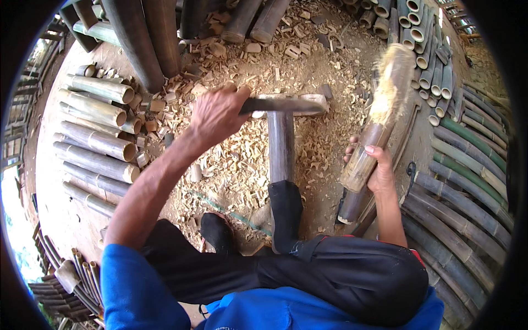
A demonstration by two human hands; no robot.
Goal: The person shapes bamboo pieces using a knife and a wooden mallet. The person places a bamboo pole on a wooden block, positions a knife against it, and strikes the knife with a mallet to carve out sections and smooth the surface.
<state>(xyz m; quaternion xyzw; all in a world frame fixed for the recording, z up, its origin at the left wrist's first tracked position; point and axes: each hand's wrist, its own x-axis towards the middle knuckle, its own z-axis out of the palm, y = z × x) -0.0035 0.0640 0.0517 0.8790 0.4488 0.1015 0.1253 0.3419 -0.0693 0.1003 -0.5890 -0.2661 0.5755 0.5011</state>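
Observation:
My left hand (219, 113) is closed round the handle of a large knife (280, 105). The dark blade points right across the end of a grey-brown bamboo pole (281, 146); I cannot tell whether it touches. A pale piece of wood or bamboo (316, 103) shows just behind the blade. The pole's near end meets my black-socked foot (285, 206). My right hand (379, 170) grips a thick, round wooden club (379, 129) to the right of the pole. It is raised and tilted, with its far part worn pale and frayed.
Wood chips (247, 151) cover the ground around the pole. Cut bamboo sections (93, 137) lie in a row at left. More tubes (434, 60) are stacked at far right, and long bamboo poles (456, 209) lie along the right. Thick dark poles (132, 38) stand at far left.

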